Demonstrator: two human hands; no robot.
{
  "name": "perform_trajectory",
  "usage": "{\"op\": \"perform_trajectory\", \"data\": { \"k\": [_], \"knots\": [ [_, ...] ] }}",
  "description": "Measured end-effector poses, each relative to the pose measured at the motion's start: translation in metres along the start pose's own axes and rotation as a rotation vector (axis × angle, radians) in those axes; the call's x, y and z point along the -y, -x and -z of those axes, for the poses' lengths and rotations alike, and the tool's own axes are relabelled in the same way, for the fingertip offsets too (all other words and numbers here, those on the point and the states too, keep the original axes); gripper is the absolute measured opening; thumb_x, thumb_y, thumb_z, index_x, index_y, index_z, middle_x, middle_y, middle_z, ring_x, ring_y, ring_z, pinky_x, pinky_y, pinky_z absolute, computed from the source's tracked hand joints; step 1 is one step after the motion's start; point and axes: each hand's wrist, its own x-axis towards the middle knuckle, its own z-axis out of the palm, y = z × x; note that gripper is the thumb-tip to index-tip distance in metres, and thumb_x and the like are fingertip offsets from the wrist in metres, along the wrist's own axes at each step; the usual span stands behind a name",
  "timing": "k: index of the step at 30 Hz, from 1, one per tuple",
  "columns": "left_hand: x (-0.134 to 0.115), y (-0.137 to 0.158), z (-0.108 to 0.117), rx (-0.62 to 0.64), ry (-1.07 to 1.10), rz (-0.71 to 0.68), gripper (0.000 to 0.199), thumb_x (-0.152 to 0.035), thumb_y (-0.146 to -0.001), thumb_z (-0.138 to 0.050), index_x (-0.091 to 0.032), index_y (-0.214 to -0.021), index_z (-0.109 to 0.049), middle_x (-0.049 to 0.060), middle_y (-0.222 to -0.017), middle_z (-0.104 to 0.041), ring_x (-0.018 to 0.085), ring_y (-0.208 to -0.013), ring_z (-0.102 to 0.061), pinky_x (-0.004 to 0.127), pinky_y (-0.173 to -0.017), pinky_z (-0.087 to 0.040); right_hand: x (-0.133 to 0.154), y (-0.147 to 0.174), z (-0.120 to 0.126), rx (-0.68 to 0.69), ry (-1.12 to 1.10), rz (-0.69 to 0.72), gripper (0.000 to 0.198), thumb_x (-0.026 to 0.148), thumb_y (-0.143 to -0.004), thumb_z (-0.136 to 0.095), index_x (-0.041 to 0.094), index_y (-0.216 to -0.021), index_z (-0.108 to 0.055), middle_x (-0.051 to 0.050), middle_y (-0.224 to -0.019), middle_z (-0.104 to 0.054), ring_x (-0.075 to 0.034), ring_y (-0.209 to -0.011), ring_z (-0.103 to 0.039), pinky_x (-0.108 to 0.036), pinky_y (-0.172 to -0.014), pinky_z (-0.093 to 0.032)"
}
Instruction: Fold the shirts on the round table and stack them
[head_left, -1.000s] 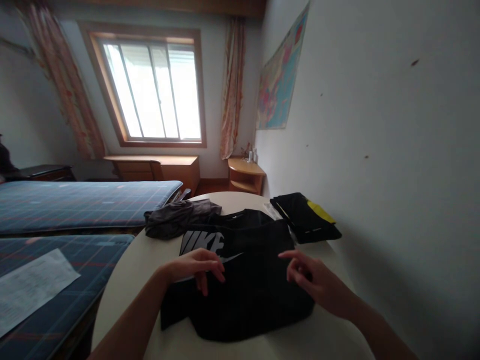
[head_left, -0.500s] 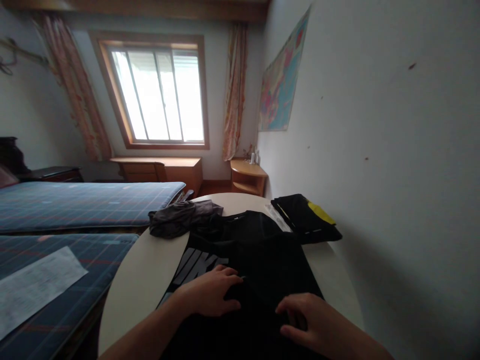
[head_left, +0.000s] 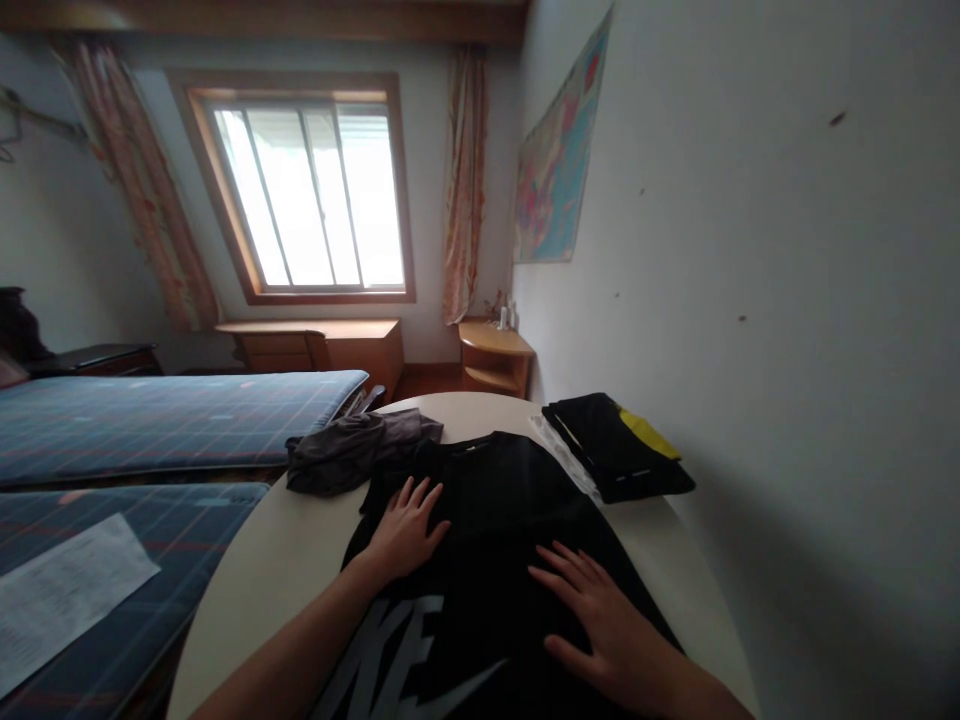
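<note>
A black T-shirt point(head_left: 487, 560) with grey lettering lies spread on the round pale table point(head_left: 240, 590), its collar toward the far side. My left hand point(head_left: 409, 530) rests flat on the shirt's upper left part, fingers apart. On the right half of the shirt lies my right hand point(head_left: 589, 620), its fingers stretched out and spread. Neither hand grips the cloth. The shirt's lower end runs out of view at the bottom.
A crumpled dark grey garment point(head_left: 352, 450) sits at the table's far left. Folded black and yellow clothing point(head_left: 615, 450) lies at the right, by the wall point(head_left: 810, 420). Blue plaid mattresses point(head_left: 187, 420) stand to the left, one with a paper sheet point(head_left: 75, 590) on it.
The shirt has slid toward me, showing more lettering and a swoosh. My left hand has moved up to its upper left; my right hand has uncurled and flattened on the cloth.
</note>
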Motion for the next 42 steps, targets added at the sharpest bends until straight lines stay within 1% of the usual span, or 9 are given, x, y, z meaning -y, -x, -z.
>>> {"op": "perform_trajectory", "data": {
  "k": [4, 21, 24, 28, 30, 33, 35, 37, 42],
  "knots": [
    [0.006, 0.012, -0.010, -0.029, -0.001, 0.012, 0.071, -0.052, -0.092, -0.050, -0.022, -0.154, -0.033, 0.008, -0.161, -0.030, 0.034, -0.151, -0.011, 0.051, -0.121, -0.018, 0.006, 0.007, -0.004, 0.018, -0.019, -0.012, 0.068, 0.062, -0.090, -0.052, 0.036, -0.151, -0.038, -0.002, -0.163, -0.024, -0.031, -0.151, -0.013, -0.057, -0.122, -0.006],
    [0.010, 0.024, -0.003, -0.001, 0.013, 0.058, 0.070, -0.056, -0.091, -0.047, -0.019, -0.150, -0.041, 0.009, -0.161, -0.030, 0.035, -0.151, -0.011, 0.051, -0.121, -0.019, 0.020, 0.013, -0.003, 0.045, -0.008, -0.042, 0.071, 0.058, -0.082, -0.063, 0.037, -0.147, -0.044, -0.004, -0.161, -0.029, -0.034, -0.149, -0.018, -0.056, -0.121, -0.014],
    [0.010, 0.025, -0.003, 0.002, 0.013, 0.056, 0.071, -0.058, -0.089, -0.050, -0.020, -0.149, -0.043, 0.009, -0.161, -0.031, 0.035, -0.151, -0.013, 0.050, -0.120, -0.021, 0.027, 0.011, 0.007, 0.049, -0.017, -0.027, 0.078, 0.057, -0.074, -0.072, 0.036, -0.145, -0.047, -0.006, -0.153, -0.042, -0.035, -0.142, -0.033, -0.053, -0.117, -0.025],
    [0.011, 0.029, -0.002, 0.008, 0.027, 0.034, 0.072, -0.060, -0.087, -0.052, -0.023, -0.148, -0.044, 0.008, -0.160, -0.033, 0.034, -0.150, -0.017, 0.049, -0.119, -0.024, 0.032, -0.005, 0.018, -0.027, -0.011, -0.001, 0.049, 0.046, -0.089, -0.058, 0.030, -0.135, -0.059, -0.008, -0.122, -0.067, -0.028, -0.115, -0.059, -0.045, -0.105, -0.042],
    [0.012, 0.031, -0.002, 0.006, 0.031, 0.032, 0.072, -0.061, -0.087, -0.053, -0.023, -0.148, -0.045, 0.008, -0.159, -0.034, 0.034, -0.150, -0.018, 0.049, -0.119, -0.025, 0.026, -0.016, 0.016, -0.098, 0.043, 0.002, 0.046, 0.041, -0.090, -0.056, 0.030, -0.134, -0.060, -0.008, -0.128, -0.064, -0.028, -0.120, -0.056, -0.045, -0.107, -0.040],
    [0.011, 0.032, -0.001, -0.010, 0.035, 0.033, 0.071, -0.059, -0.087, -0.054, -0.023, -0.147, -0.046, 0.007, -0.158, -0.036, 0.034, -0.150, -0.020, 0.048, -0.118, -0.027, 0.009, -0.030, 0.005, -0.188, 0.134, -0.068, 0.073, 0.049, -0.082, -0.065, 0.032, -0.149, -0.042, -0.007, -0.160, -0.032, -0.033, -0.146, -0.026, -0.051, -0.118, -0.023],
    [0.010, 0.031, 0.001, -0.038, 0.037, 0.030, 0.067, -0.057, -0.087, -0.055, -0.022, -0.144, -0.049, 0.007, -0.156, -0.040, 0.034, -0.149, -0.023, 0.047, -0.117, -0.029, 0.000, -0.034, -0.003, -0.161, 0.140, -0.152, 0.090, 0.060, -0.079, -0.064, 0.031, -0.155, -0.027, -0.007, -0.165, -0.016, -0.034, -0.151, -0.010, -0.054, -0.120, -0.015],
    [0.008, 0.029, 0.005, -0.094, 0.039, 0.043, 0.058, -0.053, -0.090, -0.053, -0.022, -0.139, -0.054, 0.008, -0.151, -0.047, 0.032, -0.144, -0.033, 0.045, -0.115, -0.033, -0.002, -0.031, -0.006, -0.091, 0.119, -0.205, 0.091, 0.068, -0.079, -0.060, 0.031, -0.156, -0.027, -0.008, -0.165, -0.015, -0.035, -0.151, -0.007, -0.055, -0.120, -0.013],
    [0.011, 0.019, 0.025, -0.229, 0.011, 0.224, 0.046, -0.039, -0.098, -0.041, -0.020, -0.140, -0.050, 0.012, -0.139, -0.056, 0.027, -0.100, -0.069, 0.038, -0.087, -0.053, 0.018, -0.018, 0.008, -0.035, 0.091, -0.124, 0.083, 0.066, -0.070, -0.072, 0.034, -0.143, -0.051, -0.008, -0.152, -0.046, -0.037, -0.143, -0.033, -0.057, -0.119, -0.016]
  ]
}}
